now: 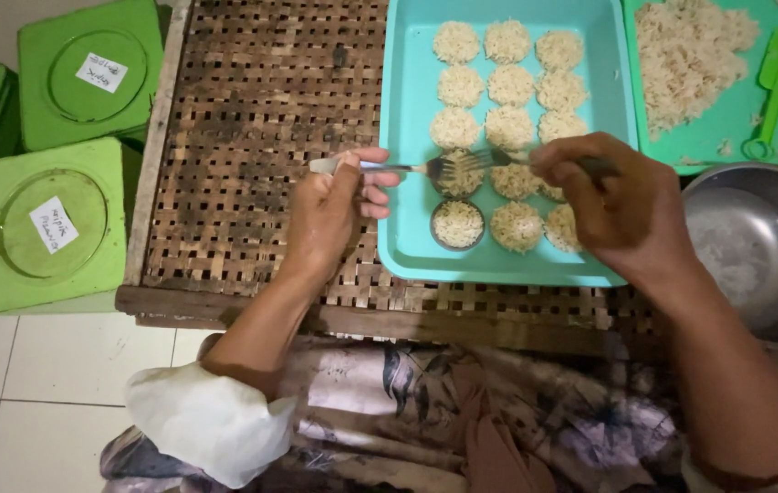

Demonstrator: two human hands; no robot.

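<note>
Both hands grip forks — left hand [329, 205], right hand [612, 205] — tines meeting above the tray's [407, 137] ring mould [458, 225].

A home food-making corner is shown, set low over a white tiled floor [51, 365]. A woven bamboo bench [252, 137] is seen at centre. A turquoise tray [407, 183] of small rice cakes [509, 86] is placed at 1 o'clock, a steel bowl [754, 246] at 3 o'clock, and green lidded containers [46, 228] are stacked at 9 o'clock.
</note>
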